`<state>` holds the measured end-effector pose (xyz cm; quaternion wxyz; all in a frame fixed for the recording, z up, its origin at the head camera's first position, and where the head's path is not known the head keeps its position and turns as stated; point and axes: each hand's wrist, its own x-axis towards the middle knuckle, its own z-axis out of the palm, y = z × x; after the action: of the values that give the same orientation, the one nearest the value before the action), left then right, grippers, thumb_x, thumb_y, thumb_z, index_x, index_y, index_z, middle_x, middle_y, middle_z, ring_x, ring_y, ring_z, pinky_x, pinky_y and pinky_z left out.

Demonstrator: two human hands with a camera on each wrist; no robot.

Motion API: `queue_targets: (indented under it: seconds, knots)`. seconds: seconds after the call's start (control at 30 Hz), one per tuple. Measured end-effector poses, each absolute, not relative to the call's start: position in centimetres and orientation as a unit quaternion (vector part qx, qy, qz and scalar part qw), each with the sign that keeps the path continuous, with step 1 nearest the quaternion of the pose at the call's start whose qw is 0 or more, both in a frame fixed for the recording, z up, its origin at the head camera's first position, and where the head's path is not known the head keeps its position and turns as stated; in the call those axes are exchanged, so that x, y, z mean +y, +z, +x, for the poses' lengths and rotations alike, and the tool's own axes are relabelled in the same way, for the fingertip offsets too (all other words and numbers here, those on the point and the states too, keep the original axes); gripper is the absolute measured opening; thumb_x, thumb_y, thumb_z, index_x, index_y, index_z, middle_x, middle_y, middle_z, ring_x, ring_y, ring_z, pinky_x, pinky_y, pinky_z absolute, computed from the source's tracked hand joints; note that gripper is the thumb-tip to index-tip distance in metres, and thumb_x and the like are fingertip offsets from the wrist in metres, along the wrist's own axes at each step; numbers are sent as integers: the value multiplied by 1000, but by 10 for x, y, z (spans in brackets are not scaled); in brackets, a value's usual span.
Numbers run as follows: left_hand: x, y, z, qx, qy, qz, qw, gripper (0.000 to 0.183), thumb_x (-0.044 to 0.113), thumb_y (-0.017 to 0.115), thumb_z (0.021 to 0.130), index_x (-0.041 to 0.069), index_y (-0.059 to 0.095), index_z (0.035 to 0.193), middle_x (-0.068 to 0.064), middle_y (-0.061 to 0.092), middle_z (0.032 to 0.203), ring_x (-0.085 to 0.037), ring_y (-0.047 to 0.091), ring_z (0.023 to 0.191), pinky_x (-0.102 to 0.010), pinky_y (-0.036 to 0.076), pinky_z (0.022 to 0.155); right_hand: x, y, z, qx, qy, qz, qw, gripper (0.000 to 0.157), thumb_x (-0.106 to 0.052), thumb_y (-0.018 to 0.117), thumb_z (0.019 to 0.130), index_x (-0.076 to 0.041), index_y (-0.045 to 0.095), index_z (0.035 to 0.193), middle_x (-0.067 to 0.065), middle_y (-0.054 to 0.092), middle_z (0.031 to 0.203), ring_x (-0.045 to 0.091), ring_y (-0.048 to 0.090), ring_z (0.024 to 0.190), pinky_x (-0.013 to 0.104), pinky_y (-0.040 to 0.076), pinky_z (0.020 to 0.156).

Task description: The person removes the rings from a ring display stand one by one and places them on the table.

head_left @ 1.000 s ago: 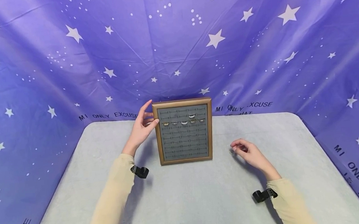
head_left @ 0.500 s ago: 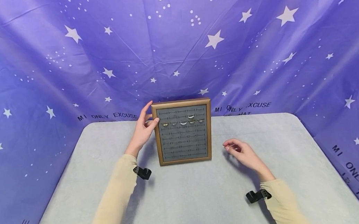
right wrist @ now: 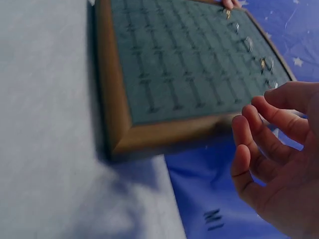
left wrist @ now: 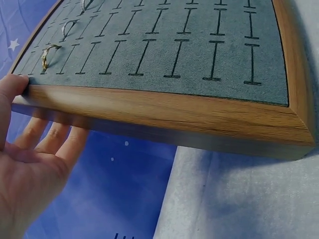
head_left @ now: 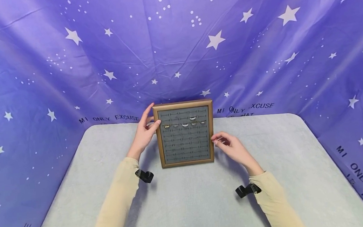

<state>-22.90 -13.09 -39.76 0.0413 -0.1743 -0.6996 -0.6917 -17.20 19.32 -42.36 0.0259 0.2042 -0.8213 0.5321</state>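
A wood-framed ring display board (head_left: 187,144) with a grey slotted pad leans back on the table. Several rings sit in its slots: a row with a gold ring (head_left: 167,126) at its left end, and a silver ring (head_left: 192,118) one row above. My left hand (head_left: 142,132) grips the upper left side of the frame, thumb on the front, other fingers behind. My right hand (head_left: 232,148) is at the right side of the frame, thumb and index fingertips together. They pinch a small ring, mostly hidden by the fingertips. The right wrist view (right wrist: 279,149) is blurred.
The pale grey table (head_left: 187,201) extends around the board. Behind and at both sides hangs a purple curtain (head_left: 176,40) with white stars and lettering. Each sleeve bears a black wrist camera (head_left: 144,176).
My right hand has lifted the small ring off the table and moved left, up to the right side of the board. The left hand keeps its grip on the frame.
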Motion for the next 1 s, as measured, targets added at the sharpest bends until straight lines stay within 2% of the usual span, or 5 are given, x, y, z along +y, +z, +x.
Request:
queue_targets:
  seconds: [0.07, 0.23, 0.43, 0.73, 1.0]
  knots:
    - [-131, -398, -229, -700, -691, -173, 40, 65, 0, 56, 96, 14, 28, 153, -30, 56, 119, -22, 68, 86, -34, 57, 76, 184, -408, -171, -821, 533, 203, 28, 16, 5, 56, 94, 12, 61, 107, 28, 63, 103, 44, 59, 88, 40, 49, 78]
    - [-133, -396, -229, -710, -681, -175, 37, 64, 1, 56, 96, 13, 27, 152, -30, 56, 117, -25, 68, 85, -36, 57, 75, 168, -385, -173, -823, 529, 199, 53, 16, 6, 55, 94, 12, 60, 108, 28, 62, 103, 31, 58, 91, 39, 47, 80]
    - [-135, -392, -227, -737, -651, -181, 32, 65, 3, 55, 98, 16, 25, 154, -28, 56, 117, -32, 64, 86, -34, 57, 73, 159, -385, -188, -810, 534, 214, 113, 17, 8, 55, 92, 9, 62, 107, 26, 62, 102, 26, 56, 90, 35, 46, 76]
    - [-134, -389, -230, -725, -661, -191, 7, 64, 0, 51, 99, 16, 22, 154, -29, 54, 115, -34, 63, 85, -56, 52, 80, 151, -393, -212, -807, 515, 235, 167, 19, 6, 60, 87, 1, 64, 105, 9, 61, 96, 18, 55, 79, 23, 45, 63]
    - [-139, -409, -247, -723, -658, -210, -2, 64, 1, 48, 100, 18, 18, 154, -26, 51, 114, -38, 61, 87, -57, 53, 77, 140, -390, -221, -828, 463, 237, 209, 16, 2, 65, 84, -1, 66, 99, 8, 60, 88, 17, 51, 70, 23, 41, 56]
